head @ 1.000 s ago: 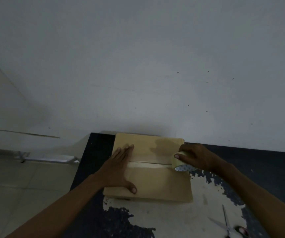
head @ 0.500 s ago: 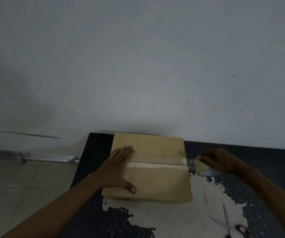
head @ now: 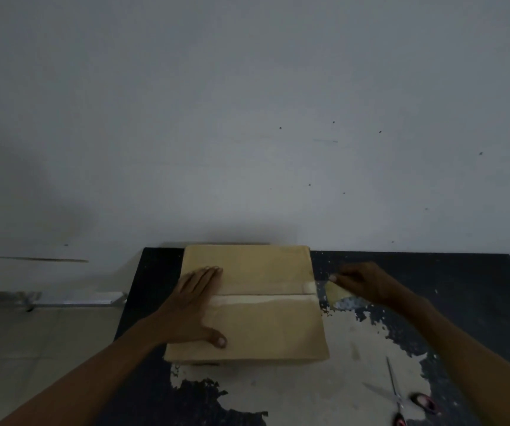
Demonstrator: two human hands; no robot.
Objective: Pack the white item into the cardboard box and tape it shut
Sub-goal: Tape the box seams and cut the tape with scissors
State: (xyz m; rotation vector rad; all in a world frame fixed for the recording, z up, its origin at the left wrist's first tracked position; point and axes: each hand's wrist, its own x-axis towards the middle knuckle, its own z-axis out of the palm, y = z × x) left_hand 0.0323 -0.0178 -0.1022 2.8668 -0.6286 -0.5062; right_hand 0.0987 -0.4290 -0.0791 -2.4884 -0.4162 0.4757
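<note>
Scissors [head: 396, 395] lying open near table's front edge, right side, untouched; likely needed for cutting tape.
Left hand [head: 195, 309] lying flat, fingers spread, pressing cardboard box [head: 266, 327] flaps down.
White item not visible; presumably inside closed box.
Tape strip [head: 263, 299] running along centre seam.
Right hand [head: 367, 285] gripping tape roll [head: 336, 293], pulling just past box's right edge.
Advice: keep tape taut, fold over side, rub flat before cutting.

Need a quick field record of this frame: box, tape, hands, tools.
box: cardboard box, flaps closed, on the table
seam: tape strip laid along it
left hand: left hand flat on the box top
right hand: right hand holds the tape roll just past the box's right edge
scissors: scissors on the table, near right, untouched
white item: not visible
</note>
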